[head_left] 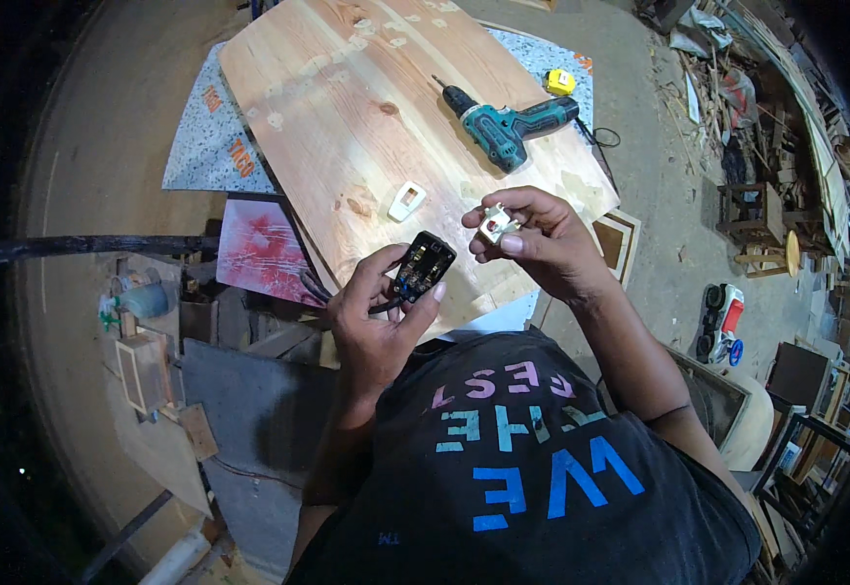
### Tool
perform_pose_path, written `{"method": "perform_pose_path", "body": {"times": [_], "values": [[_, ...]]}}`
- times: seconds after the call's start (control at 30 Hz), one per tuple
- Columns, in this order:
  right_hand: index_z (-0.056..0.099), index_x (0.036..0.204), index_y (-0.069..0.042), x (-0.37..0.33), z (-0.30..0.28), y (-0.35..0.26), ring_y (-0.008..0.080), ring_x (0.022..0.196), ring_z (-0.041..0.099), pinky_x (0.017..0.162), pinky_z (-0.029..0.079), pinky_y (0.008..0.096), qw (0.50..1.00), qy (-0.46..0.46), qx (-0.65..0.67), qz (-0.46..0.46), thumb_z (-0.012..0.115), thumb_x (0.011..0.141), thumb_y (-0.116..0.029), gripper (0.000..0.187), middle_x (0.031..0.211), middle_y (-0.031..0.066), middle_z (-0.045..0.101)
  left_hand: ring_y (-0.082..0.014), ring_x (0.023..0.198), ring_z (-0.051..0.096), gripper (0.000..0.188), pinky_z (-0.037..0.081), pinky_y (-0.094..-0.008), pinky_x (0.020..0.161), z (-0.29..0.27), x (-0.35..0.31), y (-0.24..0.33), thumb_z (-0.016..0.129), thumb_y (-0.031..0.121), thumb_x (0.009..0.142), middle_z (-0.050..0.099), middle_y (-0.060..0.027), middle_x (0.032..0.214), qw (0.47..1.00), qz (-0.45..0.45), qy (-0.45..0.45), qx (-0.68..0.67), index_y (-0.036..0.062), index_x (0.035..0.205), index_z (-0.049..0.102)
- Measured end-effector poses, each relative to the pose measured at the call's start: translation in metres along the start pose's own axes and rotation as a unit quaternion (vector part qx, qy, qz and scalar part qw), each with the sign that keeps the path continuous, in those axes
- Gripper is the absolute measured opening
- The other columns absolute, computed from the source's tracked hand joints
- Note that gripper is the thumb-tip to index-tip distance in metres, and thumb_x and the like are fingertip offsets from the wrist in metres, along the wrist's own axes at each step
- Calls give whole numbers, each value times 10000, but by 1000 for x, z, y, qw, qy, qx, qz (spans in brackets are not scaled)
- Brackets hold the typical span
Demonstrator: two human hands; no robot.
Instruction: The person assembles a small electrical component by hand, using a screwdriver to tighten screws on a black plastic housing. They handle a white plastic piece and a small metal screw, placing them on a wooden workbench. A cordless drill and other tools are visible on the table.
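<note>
In my left hand (376,307) is a black rectangular plastic housing (427,266), its open side up, with small metal contacts and a bit of blue wire inside. A black cable runs from it through my fingers. My right hand (547,239), a little to the right and apart from the housing, pinches a small cream plastic part (496,224) with an opening in it. I cannot tell its exact kind. On the wooden board (347,127), just beyond the housing, lies a cream cover frame (406,202) with a rectangular hole.
A teal and black cordless drill (503,132) lies on the board's far right, its bit pointing left. Beyond its battery end sits a yellow tape measure (559,82). A red-smeared panel (261,252) is left of the board. A toy vehicle (722,324) stands on the floor at right.
</note>
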State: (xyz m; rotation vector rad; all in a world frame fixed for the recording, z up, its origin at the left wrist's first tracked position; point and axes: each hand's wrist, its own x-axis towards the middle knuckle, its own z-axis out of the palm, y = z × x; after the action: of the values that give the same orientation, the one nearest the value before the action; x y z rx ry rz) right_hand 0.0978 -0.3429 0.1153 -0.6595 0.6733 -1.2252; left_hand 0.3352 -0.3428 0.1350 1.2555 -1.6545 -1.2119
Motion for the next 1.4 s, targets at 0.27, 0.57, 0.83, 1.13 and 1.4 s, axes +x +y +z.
{"method": "perform_pose_path", "body": {"times": [0.27,0.57,0.83,1.13,1.4], "values": [[615,1292,-25,0,0,1,253,1014,717,889,599,372,1000,9,13,17,709,909,-47,395,1215,186,677,-53,743,640,437,515,-207,644,8,3,-8,797,23,843,717,-70,874,998,5,59,-36,-31,1221,584],[610,1306,-31,0,1,1,227,1005,709,860,587,338,1000,14,-12,19,728,899,-46,424,1207,174,678,-119,926,692,470,541,-233,790,9,2,-7,777,-15,849,733,-144,1049,997,-40,42,-47,-12,1263,553],[604,1323,-30,1,0,3,183,937,691,839,565,316,1000,5,-14,13,743,882,-43,462,1189,169,689,-99,878,673,488,531,-224,752,12,4,-9,780,-27,846,717,-106,972,995,-60,47,-68,-16,1269,539],[605,1342,0,0,-3,13,150,929,705,851,574,294,996,40,-65,48,745,873,-6,489,1096,127,730,-110,888,671,593,541,-235,782,11,10,-26,784,-4,855,699,-118,970,986,-100,5,-132,-27,1362,477],[588,1377,2,0,-5,24,156,943,712,865,579,291,991,66,-73,90,702,910,-3,480,1047,110,734,-97,808,638,516,503,-238,713,8,14,-32,657,122,984,711,-128,1017,955,-164,-28,-244,3,1431,429]]}}
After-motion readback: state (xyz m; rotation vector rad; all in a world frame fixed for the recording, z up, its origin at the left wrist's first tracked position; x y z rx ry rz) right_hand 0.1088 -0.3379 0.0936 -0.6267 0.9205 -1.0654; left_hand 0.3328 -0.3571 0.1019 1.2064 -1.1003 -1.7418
